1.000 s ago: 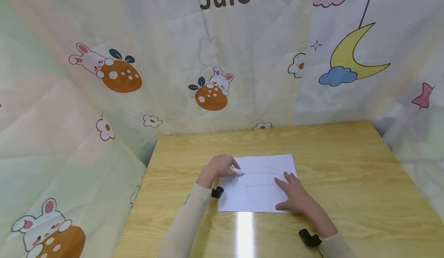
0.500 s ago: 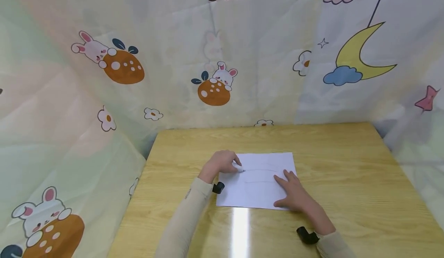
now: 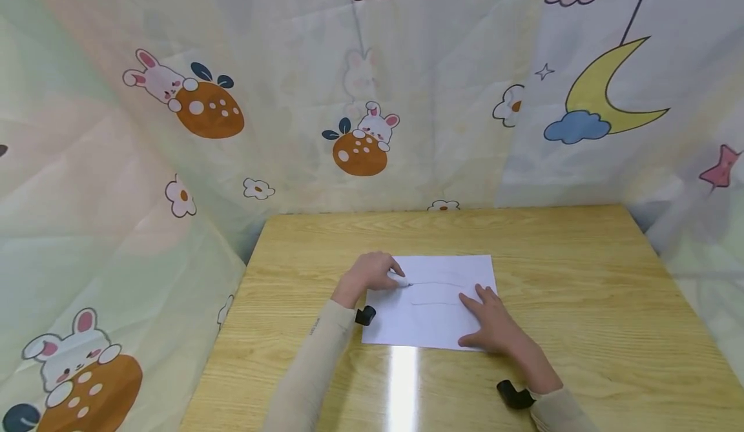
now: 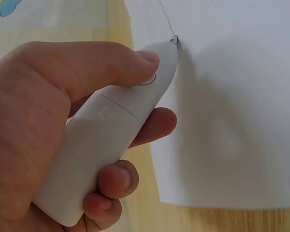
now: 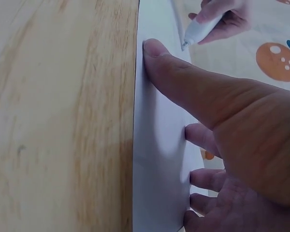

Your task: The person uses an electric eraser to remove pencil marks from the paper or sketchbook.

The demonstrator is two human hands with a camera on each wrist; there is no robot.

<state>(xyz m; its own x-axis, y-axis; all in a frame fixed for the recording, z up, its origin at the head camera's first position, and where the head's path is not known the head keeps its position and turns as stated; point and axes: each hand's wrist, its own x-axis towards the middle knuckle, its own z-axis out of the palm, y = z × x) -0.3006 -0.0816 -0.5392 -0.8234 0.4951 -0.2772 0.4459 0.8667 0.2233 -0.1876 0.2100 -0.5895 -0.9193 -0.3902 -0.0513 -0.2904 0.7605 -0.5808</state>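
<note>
Left grip curled round a white pen-shaped tool
Below this grip we see paper; right grip rests there, widely spread.

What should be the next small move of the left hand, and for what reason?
I would probably ease the white tool in the left hand toward the left end of the nearer line, perhaps to join both lines. Its tip is at the left end of the farther line, and the right hand rests on the paper, which should steady it.
</note>
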